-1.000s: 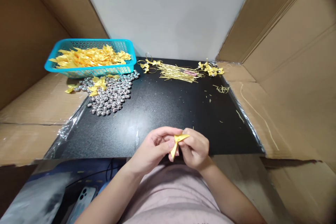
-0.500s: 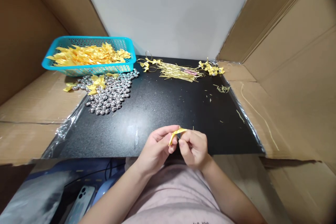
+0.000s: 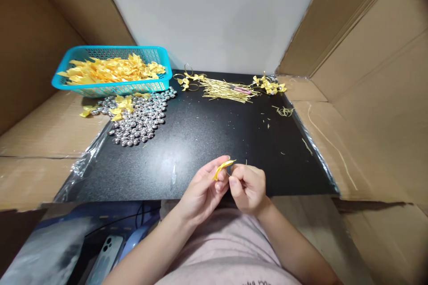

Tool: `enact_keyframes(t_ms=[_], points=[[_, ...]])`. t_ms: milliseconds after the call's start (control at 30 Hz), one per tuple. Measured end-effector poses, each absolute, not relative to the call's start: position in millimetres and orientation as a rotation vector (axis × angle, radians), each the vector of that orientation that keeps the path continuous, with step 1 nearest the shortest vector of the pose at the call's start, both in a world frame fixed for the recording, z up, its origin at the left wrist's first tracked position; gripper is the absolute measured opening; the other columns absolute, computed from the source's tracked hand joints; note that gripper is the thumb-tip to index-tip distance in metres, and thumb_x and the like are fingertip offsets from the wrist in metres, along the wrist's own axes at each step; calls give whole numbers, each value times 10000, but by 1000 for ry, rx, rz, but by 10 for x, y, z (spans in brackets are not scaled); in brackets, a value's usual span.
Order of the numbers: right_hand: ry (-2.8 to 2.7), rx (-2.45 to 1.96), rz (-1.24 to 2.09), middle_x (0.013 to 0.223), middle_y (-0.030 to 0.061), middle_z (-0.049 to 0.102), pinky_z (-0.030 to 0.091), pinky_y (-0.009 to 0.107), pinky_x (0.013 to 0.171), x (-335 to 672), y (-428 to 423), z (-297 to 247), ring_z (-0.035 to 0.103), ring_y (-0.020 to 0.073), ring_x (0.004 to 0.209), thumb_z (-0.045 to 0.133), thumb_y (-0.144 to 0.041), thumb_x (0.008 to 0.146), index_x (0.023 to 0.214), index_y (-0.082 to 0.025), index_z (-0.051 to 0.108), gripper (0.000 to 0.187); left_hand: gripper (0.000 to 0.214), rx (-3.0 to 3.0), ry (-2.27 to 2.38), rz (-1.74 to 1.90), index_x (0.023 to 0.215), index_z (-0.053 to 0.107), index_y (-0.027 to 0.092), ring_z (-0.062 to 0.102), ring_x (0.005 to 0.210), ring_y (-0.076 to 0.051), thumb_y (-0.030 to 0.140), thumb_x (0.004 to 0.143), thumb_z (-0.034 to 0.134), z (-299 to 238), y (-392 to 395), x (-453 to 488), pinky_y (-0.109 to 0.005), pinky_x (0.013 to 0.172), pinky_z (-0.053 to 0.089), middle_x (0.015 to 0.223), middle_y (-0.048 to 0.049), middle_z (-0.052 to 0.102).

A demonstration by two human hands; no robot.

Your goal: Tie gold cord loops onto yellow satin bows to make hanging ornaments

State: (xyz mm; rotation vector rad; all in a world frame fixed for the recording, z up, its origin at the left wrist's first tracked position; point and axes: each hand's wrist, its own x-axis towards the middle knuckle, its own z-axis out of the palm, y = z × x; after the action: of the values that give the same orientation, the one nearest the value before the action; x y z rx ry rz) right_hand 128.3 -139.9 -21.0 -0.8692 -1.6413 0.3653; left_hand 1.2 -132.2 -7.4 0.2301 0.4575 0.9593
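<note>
Near the front edge of the black table, my left hand [image 3: 203, 190] is closed around a yellow ribbon bow [image 3: 223, 168], pinched between thumb and fingers. The bow looks folded and tilted, one tip pointing up to the right. Close beside it, my right hand [image 3: 249, 188] is closed in a pinch on a thin strand that runs toward the bow. A short yellowish end sticks up above the right knuckles. Whether the strand is wire or tie is too small to tell, and most of it is hidden by the fingers.
A turquoise basket [image 3: 112, 85] of yellow bows stands back left. Silvery round bells or beads [image 3: 140, 120] lie before it, a few bows on top. Gold twist ties [image 3: 217, 90], a pink-handled tool [image 3: 242, 90] and finished-looking bows [image 3: 269, 85] lie at the back. Cardboard walls flank the table.
The bow has turned in my left hand, showing narrower and more upright. My right hand has drawn slightly away to the right, widening the gap between hand and bow.
</note>
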Motion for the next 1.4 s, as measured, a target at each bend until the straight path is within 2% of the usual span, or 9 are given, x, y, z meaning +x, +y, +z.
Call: enact_keyframes(t_ms=[533, 733, 1167, 1400], points=[[-1638, -878, 354, 481, -79, 361, 293, 192, 421, 1272, -1397, -196, 327, 64, 402, 467, -118, 819, 616, -224, 346, 259, 273, 222, 474, 966, 866, 738, 121, 500, 482, 1, 134, 625, 866, -66, -1328, 15, -66, 525, 475, 578, 53, 553], [-1644, -878, 351, 480, -77, 361, 297, 194, 417, 1274, -1395, -181, 331, 66, 400, 462, -120, 820, 616, -225, 348, 256, 284, 201, 461, 966, 842, 749, 129, 528, 479, 4, 92, 590, 875, -70, -1326, 16, -54, 509, 469, 581, 49, 588], [-1640, -897, 337, 469, -74, 374, 303, 197, 414, 1275, -1395, -208, 341, 68, 396, 466, -120, 818, 604, -224, 357, 261, 268, 216, 486, 969, 864, 703, 122, 507, 489, 0, 75, 633, 831, -75, -1325, 19, -72, 527, 475, 590, 68, 531], [-1639, -895, 346, 475, -73, 367, 297, 195, 416, 1274, -1389, -202, 336, 64, 403, 464, -120, 823, 605, -223, 356, 264, 252, 207, 496, 971, 876, 705, 119, 520, 491, -2, 64, 654, 813, -95, -1331, 10, -73, 532, 486, 594, 62, 550]])
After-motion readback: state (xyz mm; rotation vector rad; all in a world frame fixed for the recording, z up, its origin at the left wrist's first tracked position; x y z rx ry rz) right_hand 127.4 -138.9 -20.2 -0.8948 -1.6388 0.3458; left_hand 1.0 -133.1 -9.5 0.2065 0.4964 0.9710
